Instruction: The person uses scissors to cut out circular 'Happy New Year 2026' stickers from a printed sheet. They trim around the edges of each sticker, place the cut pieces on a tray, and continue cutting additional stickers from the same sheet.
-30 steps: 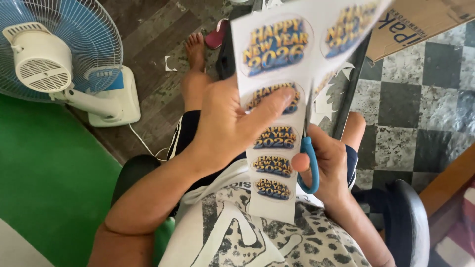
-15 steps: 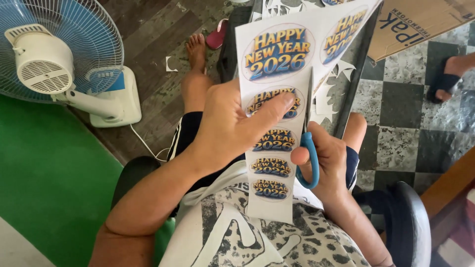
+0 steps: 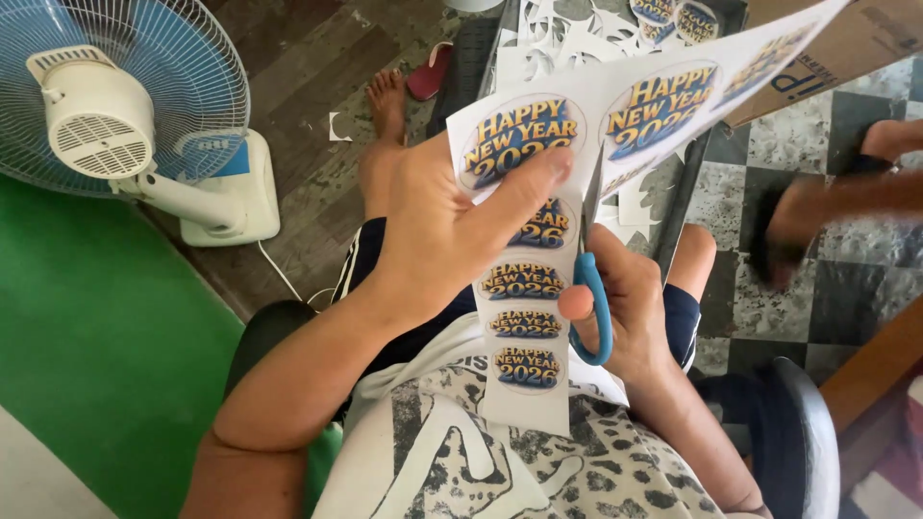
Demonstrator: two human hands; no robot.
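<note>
My left hand (image 3: 452, 231) grips a white printed sheet (image 3: 538, 288) covered with round blue-and-gold stickers, thumb pressed on its front. My right hand (image 3: 630, 308) holds blue-handled scissors (image 3: 588, 288), with the blades running up into the sheet between two columns of stickers. The sheet is held up over my lap, its top right corner reaching toward the upper right. A narrow strip with several stickers hangs down on the left side of the cut.
A white and blue fan (image 3: 115, 115) stands on the left by a green mat (image 3: 87, 365). Cut paper scraps and loose stickers (image 3: 663, 14) lie ahead beside a cardboard box (image 3: 846, 48). Another person's feet in dark sandals (image 3: 827, 202) are at the right.
The scissors have cut further up the sheet, and the sheet has dropped lower and tilted. Another person's feet have moved in from the right.
</note>
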